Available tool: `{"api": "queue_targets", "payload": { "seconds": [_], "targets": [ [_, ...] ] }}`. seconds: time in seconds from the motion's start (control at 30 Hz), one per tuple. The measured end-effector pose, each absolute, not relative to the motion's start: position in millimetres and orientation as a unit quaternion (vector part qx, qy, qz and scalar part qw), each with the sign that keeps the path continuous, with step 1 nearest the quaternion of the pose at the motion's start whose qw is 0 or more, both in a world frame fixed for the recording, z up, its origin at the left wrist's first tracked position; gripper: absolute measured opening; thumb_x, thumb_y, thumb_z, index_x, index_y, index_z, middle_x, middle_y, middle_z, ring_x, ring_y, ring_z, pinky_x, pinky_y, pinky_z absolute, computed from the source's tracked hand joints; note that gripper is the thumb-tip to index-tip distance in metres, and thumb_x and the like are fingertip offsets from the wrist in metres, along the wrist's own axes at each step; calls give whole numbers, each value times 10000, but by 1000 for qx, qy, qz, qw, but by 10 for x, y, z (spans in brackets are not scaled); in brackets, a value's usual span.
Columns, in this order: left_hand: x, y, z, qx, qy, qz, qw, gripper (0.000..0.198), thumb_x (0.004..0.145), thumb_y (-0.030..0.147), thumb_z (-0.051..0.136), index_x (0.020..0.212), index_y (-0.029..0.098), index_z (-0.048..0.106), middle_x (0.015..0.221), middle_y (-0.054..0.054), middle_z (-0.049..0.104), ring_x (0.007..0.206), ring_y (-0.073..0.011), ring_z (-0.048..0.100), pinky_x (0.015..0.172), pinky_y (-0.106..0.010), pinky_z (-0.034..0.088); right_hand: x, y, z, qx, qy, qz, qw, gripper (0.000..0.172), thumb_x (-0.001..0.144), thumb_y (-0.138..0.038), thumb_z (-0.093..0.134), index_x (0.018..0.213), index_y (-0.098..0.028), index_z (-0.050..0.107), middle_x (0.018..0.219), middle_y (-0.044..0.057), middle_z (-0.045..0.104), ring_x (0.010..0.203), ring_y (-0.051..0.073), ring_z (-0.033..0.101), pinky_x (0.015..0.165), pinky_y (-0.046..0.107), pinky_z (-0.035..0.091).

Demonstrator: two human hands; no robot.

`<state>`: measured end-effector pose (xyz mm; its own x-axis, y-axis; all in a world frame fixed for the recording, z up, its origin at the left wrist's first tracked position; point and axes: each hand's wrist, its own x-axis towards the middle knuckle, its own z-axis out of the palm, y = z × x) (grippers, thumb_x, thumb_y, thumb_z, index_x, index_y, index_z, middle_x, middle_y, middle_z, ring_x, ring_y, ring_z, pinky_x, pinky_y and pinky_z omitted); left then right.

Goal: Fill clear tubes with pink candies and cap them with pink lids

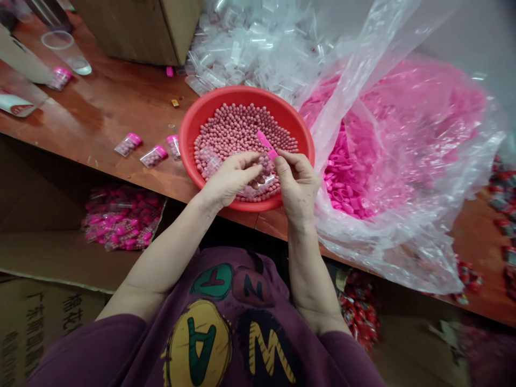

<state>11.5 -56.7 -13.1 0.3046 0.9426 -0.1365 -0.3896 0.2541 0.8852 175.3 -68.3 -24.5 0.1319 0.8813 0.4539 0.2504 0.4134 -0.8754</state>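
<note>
at frame centre, holding clear container [265, 164] with left hand [234, 178], pink cap [264, 140] with right hand [298, 184], over red bowl [187, 131] of beads [237, 126].

Room between box [133, 32] and red bowl [242, 91]; plastic bag [419, 247] a barrier rightward
</note>
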Motion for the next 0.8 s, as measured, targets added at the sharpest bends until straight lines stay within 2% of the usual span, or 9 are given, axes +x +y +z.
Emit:
{"api": "queue_targets", "payload": {
  "seconds": [0.2,0.4,0.6,0.8],
  "targets": [
    [119,-559,-132,389,347,470,712,160,951,73,694,1027,134,821,951,-36,773,812,-103,654,772,-217,544,1709,-687,-275,-478,-615,216,589,197,1058,-469,776,1107,-292,846,1028,-3,805,953,176,750,878,355,627],
    [111,-585,-95,359,355,468,725,177,979,89,690,1084,148,819,918,-28,738,762,-105,632,736,-227,549,1691,-694,-265,-501,-613,225,568,207,1065,-470,748,1098,-286,837,1048,8,821,969,194,752,906,379,634],
    [128,-590,-45,341,383,480,712,203,988,34,617,979,141,789,780,7,664,649,-85,541,632,-203,460,1690,-708,-261,-480,-690,152,521,280,1138,-424,583,1179,-281,820,1106,58,813,1058,244,753,1009,464,633],
    [157,-585,-15,317,407,493,700,172,960,20,637,896,146,736,860,3,701,648,-67,535,626,-194,464,1672,-723,-309,-470,-727,119,486,316,1136,-379,540,1252,-264,811,1149,93,809,1105,260,754,1026,474,643]
  ]
}}
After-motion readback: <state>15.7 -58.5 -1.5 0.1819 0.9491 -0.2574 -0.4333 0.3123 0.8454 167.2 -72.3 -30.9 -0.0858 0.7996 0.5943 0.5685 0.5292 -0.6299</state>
